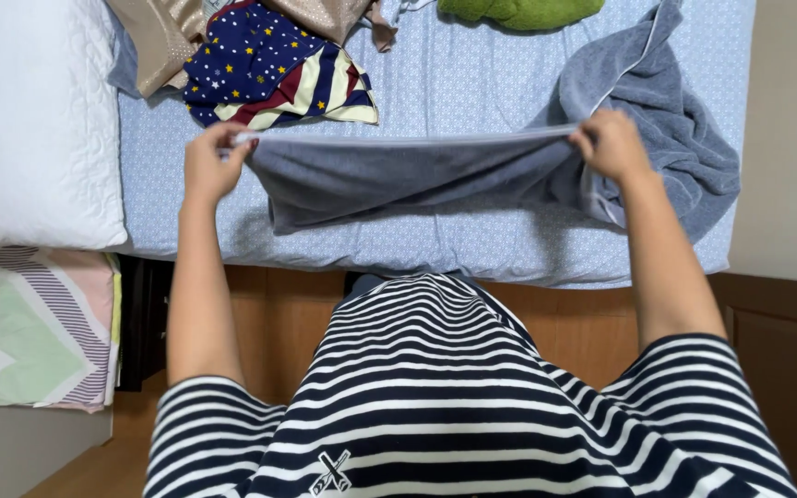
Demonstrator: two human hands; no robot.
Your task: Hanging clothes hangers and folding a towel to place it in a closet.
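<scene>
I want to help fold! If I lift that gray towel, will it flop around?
Probably floppy: the gray towel sags between the left hand and right hand, and its far end lies crumpled on the bed sheet. It looks thick, so maybe slightly heavy. Likely not slippery, since pinched fingers hold it.

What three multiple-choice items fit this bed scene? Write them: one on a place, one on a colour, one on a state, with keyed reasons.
1. Where does the navy star-printed cloth with red and cream stripes lie?
A. on the wooden floor
B. on the light blue patterned bedsheet, beyond the left hand
C. on the white quilted pillow

2. What colour is the fuzzy cloth at the top edge?
A. green
B. orange
C. black

3. How is the grey towel held?
A. rolled tight
B. in one hand
C. stretched between the left hand and right hand

Key: 1 B, it rests on the sheet; 2 A, plainly green; 3 C, each hand pinches one end.
</scene>
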